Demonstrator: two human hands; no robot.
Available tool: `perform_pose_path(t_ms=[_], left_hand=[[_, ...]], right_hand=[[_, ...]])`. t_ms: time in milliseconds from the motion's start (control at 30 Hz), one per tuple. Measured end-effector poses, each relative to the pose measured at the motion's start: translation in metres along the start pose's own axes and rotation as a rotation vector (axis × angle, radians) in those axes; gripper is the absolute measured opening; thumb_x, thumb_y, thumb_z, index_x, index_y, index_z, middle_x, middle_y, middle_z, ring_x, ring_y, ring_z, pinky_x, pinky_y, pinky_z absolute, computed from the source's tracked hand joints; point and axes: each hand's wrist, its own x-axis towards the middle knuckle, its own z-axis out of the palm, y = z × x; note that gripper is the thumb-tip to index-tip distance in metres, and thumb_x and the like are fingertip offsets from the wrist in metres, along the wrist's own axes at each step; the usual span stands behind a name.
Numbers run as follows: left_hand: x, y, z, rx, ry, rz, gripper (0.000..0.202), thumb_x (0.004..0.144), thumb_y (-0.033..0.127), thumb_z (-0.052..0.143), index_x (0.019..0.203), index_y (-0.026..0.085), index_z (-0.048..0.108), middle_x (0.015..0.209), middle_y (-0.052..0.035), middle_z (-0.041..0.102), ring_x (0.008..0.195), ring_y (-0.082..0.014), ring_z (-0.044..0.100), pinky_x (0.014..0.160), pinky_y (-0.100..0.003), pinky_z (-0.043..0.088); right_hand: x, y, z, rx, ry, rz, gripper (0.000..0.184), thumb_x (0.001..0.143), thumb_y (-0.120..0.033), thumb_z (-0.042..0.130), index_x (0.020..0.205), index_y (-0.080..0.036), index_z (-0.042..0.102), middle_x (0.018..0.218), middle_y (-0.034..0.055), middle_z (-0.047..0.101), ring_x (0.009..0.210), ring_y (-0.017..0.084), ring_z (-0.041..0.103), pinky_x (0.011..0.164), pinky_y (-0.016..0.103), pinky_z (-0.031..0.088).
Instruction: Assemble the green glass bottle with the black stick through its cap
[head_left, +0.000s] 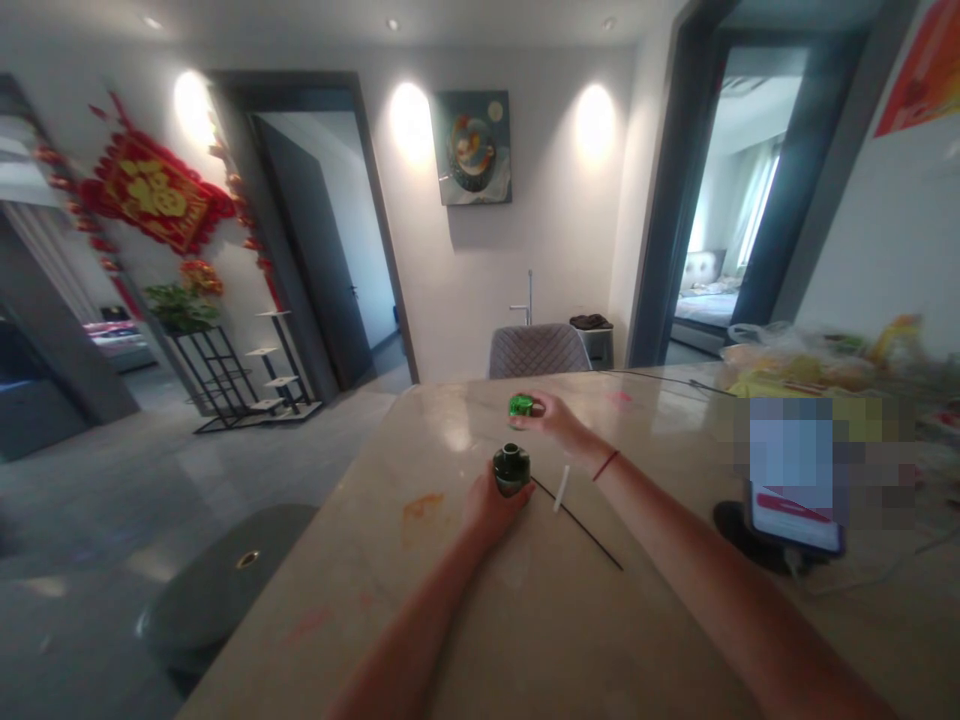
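Note:
My left hand (491,508) is closed around a small dark glass bottle (511,468) with a short narrow neck, standing upright at the middle of the table (480,640). Just beyond it, my right hand (546,415) grips a small shiny green round object (520,406) between thumb and fingers; its exact kind is unclear. The green object is apart from the bottle's mouth. To the right of the bottle lie a thin dark stick (592,536) and a short white strip (561,490), which crosses the stick.
A phone (795,500) leans on a round dark stand at the right, with a cable attached. Plastic bags (810,355) are heaped behind it. A grey quilted chair (538,350) faces me across the table, and a green stool (217,585) is at the left edge.

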Motion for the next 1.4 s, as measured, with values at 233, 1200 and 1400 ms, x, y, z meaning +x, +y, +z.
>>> perform_pose_path(t_ms=[233,1200,1400], left_hand=[[0.000,0.001,-0.001,0.028,-0.023,-0.008,0.052,0.068,0.049,0.064,0.106,0.016,0.050,0.097,-0.0104,0.065,0.089,-0.0225,0.061,0.071,-0.029,0.043],[-0.001,0.004,-0.002,0.122,-0.095,0.030,0.064,0.072,0.038,0.058,0.125,0.013,0.033,0.116,-0.0133,0.054,0.112,-0.0245,0.050,0.092,-0.033,0.037],[-0.003,0.006,-0.001,0.300,-0.137,0.084,0.063,0.075,0.038,0.053,0.130,0.014,0.033,0.127,-0.0131,0.047,0.120,-0.0253,0.042,0.100,-0.034,0.030]], right_hand=[[-0.017,0.028,0.012,-0.104,-0.161,-0.052,0.048,0.061,-0.032,0.074,0.103,-0.013,0.057,0.091,0.0059,0.065,0.083,0.016,0.061,0.079,0.030,0.049],[-0.036,0.020,-0.041,-0.661,-0.039,0.361,0.037,0.080,-0.045,0.048,0.072,-0.012,0.062,0.048,0.0027,0.056,0.043,0.011,0.051,0.048,0.023,0.042],[-0.053,0.022,-0.028,-1.114,-0.350,0.528,0.018,0.068,-0.027,0.063,0.074,-0.010,0.068,0.067,0.0139,0.068,0.058,0.021,0.065,0.055,0.027,0.046]])
